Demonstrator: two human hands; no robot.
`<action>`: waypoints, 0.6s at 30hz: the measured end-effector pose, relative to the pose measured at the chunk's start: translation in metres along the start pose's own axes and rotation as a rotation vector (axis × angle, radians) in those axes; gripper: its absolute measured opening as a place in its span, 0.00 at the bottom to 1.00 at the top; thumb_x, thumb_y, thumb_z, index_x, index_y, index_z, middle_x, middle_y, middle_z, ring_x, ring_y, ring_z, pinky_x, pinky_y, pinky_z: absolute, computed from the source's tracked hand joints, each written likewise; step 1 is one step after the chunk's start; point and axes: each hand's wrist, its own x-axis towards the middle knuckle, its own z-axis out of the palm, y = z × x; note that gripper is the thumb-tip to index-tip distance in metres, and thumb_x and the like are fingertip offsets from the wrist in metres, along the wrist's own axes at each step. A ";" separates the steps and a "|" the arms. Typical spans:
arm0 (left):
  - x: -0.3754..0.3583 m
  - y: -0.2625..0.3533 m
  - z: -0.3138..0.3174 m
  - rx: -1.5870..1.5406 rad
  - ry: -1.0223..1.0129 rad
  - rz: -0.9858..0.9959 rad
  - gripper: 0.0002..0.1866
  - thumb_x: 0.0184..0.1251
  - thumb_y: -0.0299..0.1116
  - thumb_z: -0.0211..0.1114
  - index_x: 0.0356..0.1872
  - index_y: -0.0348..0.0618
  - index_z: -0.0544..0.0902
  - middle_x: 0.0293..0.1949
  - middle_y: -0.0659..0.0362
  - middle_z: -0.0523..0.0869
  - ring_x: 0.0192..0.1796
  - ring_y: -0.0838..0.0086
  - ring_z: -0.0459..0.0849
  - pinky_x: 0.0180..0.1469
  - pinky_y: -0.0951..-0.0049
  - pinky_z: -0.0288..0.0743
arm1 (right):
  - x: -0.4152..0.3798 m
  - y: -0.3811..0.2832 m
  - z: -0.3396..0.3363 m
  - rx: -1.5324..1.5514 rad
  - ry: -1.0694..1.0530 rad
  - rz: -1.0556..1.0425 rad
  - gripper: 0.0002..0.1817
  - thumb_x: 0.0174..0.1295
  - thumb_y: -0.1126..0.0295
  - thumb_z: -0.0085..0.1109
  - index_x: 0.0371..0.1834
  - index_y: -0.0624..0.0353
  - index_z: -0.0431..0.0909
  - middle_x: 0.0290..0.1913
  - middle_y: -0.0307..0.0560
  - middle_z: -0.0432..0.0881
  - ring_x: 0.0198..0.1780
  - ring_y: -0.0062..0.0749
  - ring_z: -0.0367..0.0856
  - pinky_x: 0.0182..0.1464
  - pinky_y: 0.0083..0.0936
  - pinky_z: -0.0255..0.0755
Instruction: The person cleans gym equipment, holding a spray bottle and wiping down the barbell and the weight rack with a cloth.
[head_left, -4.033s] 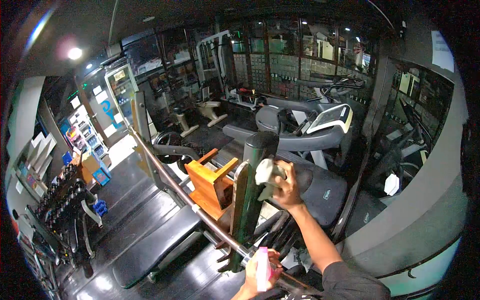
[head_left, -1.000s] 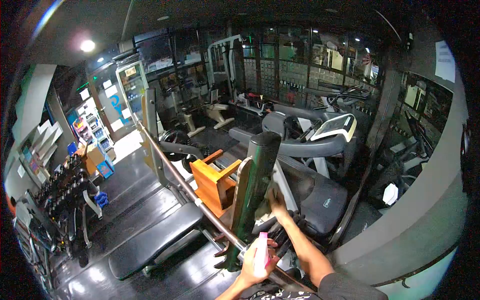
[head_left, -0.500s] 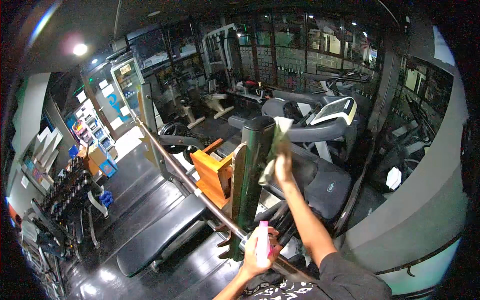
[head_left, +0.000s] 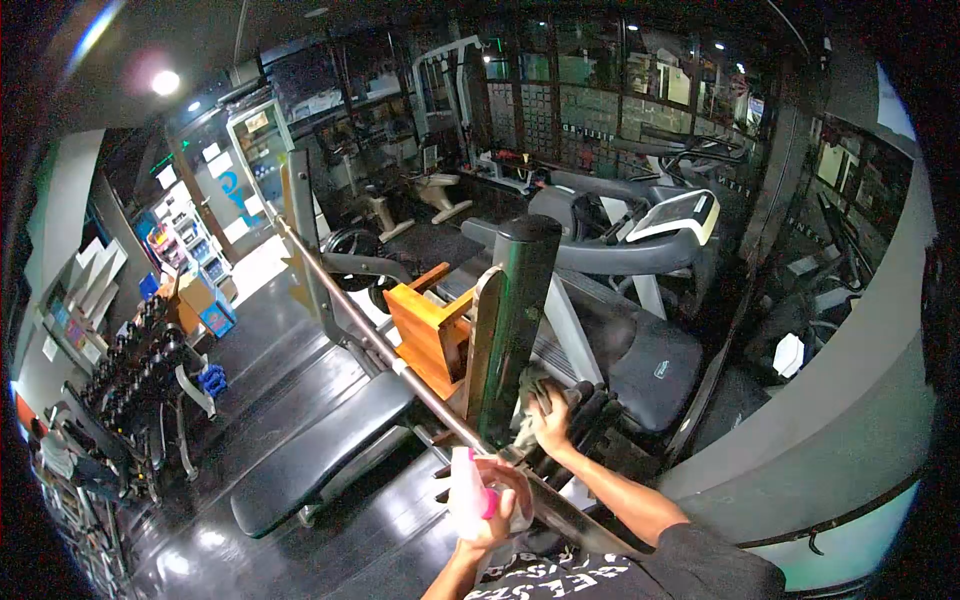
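Observation:
My left hand (head_left: 492,530) is wrapped around a spray bottle (head_left: 466,490) with a white and pink head, held in front of the metal barbell (head_left: 345,305). In my right hand (head_left: 550,418) is a light cloth (head_left: 524,437), bunched against the lower part of the dark upright post (head_left: 530,290) of a bench rack. The post stands just beyond the bar, and my right fingers curl over the cloth. Beside the post is a wooden box-like piece (head_left: 420,325). The black padded bench (head_left: 320,455) extends to the left below the bar.
A treadmill (head_left: 640,240) stands behind the post on the right. Dumbbells fill a rack (head_left: 140,365) at the left, near a cardboard box (head_left: 190,300). A person (head_left: 62,455) shows at the far left edge. A curved grey wall (head_left: 830,400) borders the right.
My right hand has moved down the post with the cloth, from near its top to its lower part. My left hand and the spray bottle have shifted slightly left.

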 end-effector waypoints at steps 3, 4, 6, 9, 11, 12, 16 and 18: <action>0.006 0.018 -0.003 -0.186 0.011 -0.047 0.22 0.60 0.38 0.64 0.47 0.36 0.66 0.26 0.53 0.79 0.26 0.70 0.80 0.32 0.71 0.74 | 0.033 -0.047 -0.007 -0.367 0.200 -0.545 0.17 0.51 0.71 0.64 0.45 0.63 0.77 0.48 0.60 0.76 0.51 0.54 0.74 0.56 0.42 0.66; 0.003 0.014 -0.006 -0.166 0.003 -0.060 0.21 0.60 0.37 0.64 0.47 0.36 0.66 0.25 0.53 0.79 0.25 0.70 0.79 0.30 0.71 0.74 | 0.049 -0.079 -0.009 -0.239 0.131 -0.596 0.23 0.48 0.74 0.64 0.51 0.60 0.75 0.54 0.61 0.72 0.57 0.59 0.69 0.61 0.48 0.61; 0.001 0.006 -0.009 -0.113 0.008 0.004 0.20 0.61 0.36 0.62 0.47 0.36 0.65 0.25 0.53 0.79 0.23 0.70 0.79 0.27 0.72 0.73 | 0.077 -0.127 -0.002 -0.301 0.104 -0.814 0.32 0.43 0.79 0.62 0.58 0.50 0.71 0.59 0.58 0.69 0.61 0.55 0.67 0.62 0.45 0.63; -0.004 0.008 -0.011 -0.195 0.012 -0.070 0.20 0.61 0.35 0.61 0.47 0.37 0.64 0.24 0.54 0.78 0.22 0.70 0.78 0.27 0.72 0.74 | 0.084 -0.130 0.023 -0.622 -0.028 -0.881 0.14 0.50 0.77 0.58 0.41 0.52 0.82 0.60 0.47 0.71 0.62 0.47 0.68 0.62 0.43 0.64; -0.011 -0.006 -0.016 -0.148 0.073 -0.046 0.20 0.62 0.36 0.61 0.47 0.36 0.64 0.23 0.54 0.78 0.23 0.71 0.78 0.29 0.71 0.74 | 0.061 -0.070 0.037 -0.451 -0.059 -0.826 0.10 0.48 0.76 0.59 0.35 0.53 0.82 0.58 0.46 0.73 0.58 0.46 0.71 0.58 0.40 0.68; -0.012 -0.005 -0.018 -0.106 0.104 -0.015 0.20 0.62 0.36 0.61 0.47 0.36 0.63 0.23 0.54 0.78 0.23 0.71 0.78 0.30 0.71 0.74 | 0.047 -0.053 0.034 -0.407 -0.111 -0.817 0.12 0.47 0.75 0.59 0.36 0.52 0.82 0.58 0.45 0.74 0.56 0.46 0.73 0.57 0.39 0.70; -0.016 0.008 -0.033 -0.131 0.125 -0.165 0.21 0.61 0.36 0.61 0.48 0.36 0.63 0.25 0.54 0.78 0.26 0.71 0.77 0.36 0.69 0.73 | -0.015 0.003 0.001 -0.482 -0.469 -0.630 0.16 0.44 0.75 0.59 0.40 0.49 0.81 0.52 0.45 0.77 0.49 0.46 0.77 0.50 0.34 0.75; -0.023 -0.002 -0.043 -0.010 0.113 -0.119 0.21 0.61 0.36 0.60 0.48 0.36 0.63 0.25 0.54 0.78 0.27 0.71 0.77 0.36 0.69 0.73 | -0.028 0.016 -0.017 -0.456 -0.492 -0.606 0.20 0.43 0.76 0.58 0.43 0.49 0.81 0.50 0.48 0.77 0.49 0.42 0.78 0.48 0.34 0.76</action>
